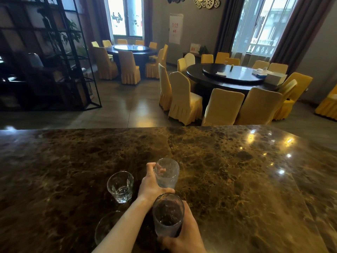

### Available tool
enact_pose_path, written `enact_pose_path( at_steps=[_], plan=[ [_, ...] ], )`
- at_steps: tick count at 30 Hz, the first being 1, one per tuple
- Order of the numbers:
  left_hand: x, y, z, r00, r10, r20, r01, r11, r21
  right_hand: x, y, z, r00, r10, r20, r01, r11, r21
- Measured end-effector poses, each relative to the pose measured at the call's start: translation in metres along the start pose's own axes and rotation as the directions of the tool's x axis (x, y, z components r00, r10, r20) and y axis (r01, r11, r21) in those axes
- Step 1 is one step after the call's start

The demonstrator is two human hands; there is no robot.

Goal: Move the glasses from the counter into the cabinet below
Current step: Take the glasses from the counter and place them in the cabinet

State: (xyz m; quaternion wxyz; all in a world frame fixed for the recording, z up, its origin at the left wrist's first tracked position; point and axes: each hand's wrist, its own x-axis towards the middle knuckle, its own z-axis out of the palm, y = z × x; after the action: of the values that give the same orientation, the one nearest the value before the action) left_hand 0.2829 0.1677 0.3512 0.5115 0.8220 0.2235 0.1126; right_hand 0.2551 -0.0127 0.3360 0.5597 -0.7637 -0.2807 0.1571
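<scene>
Several clear glasses are on the brown marble counter. My left hand is wrapped around a tall frosted glass near the counter's middle. My right hand grips another tall frosted glass closer to me, held upright near the front edge. A short faceted tumbler stands free to the left of my left hand. A fourth glass sits at the lower left, partly hidden behind my left forearm. The cabinet below is out of view.
Beyond the counter's far edge lies a dining room with round dark tables and yellow-covered chairs. A black metal shelf frame stands at the left.
</scene>
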Motion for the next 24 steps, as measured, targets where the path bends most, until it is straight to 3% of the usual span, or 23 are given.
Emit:
enact_pose_path(
  at_steps=[12,18,21,24],
  plan=[
    [-0.003,0.004,-0.005,1.0,-0.02,0.016,0.02,1.0,-0.012,-0.003,-0.007,0.001,0.998,0.068,-0.006,-0.068,0.995,-0.077],
    [-0.017,0.027,-0.038,0.998,0.044,0.035,-0.04,0.994,-0.102,-0.006,-0.015,-0.015,0.976,0.194,0.095,-0.189,0.98,-0.058],
    [-0.041,0.044,-0.073,0.993,0.118,-0.031,-0.121,0.973,-0.196,-0.008,-0.017,-0.033,0.945,0.311,0.105,-0.298,0.947,-0.123],
    [-0.077,0.047,-0.108,0.965,0.195,-0.176,-0.224,0.96,-0.167,-0.005,-0.032,-0.055,0.956,0.285,-0.068,-0.293,0.93,-0.224]
  ],
)
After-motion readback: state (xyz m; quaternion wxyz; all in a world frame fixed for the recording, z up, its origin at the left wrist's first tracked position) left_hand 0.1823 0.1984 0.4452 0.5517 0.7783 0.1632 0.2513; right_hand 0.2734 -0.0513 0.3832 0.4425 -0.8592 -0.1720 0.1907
